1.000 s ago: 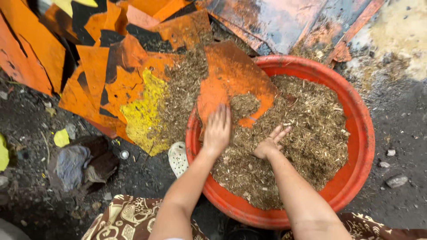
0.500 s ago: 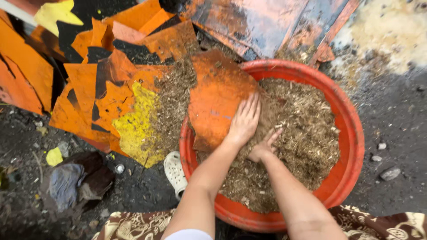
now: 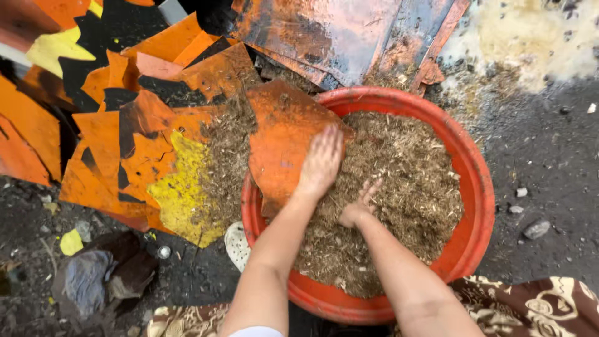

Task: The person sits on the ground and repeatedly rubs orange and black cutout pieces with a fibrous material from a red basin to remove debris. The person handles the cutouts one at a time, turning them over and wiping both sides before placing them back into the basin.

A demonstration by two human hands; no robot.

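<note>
Flat and open, the left hand [image 3: 321, 163] presses an orange shard [image 3: 281, 140]; the right hand [image 3: 358, 207], fingers loosely spread, rests on mulch [image 3: 405, 181] in the red basin [image 3: 477, 187].

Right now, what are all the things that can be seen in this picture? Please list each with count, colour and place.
basin: one, red, round, centre right on the ground
dry chopped plant matter: a heap, brown, filling the basin and spilling over its left rim
orange sheet piece: one, lying over the basin's left rim
broken sheet pieces: many, orange, yellow and black, left
rusty metal sheets: several, top centre
stones: a few, grey, right
patterned cloth: brown and cream, bottom edge
left hand: flat on the orange sheet piece
right hand: fingers dug into the plant matter
</note>
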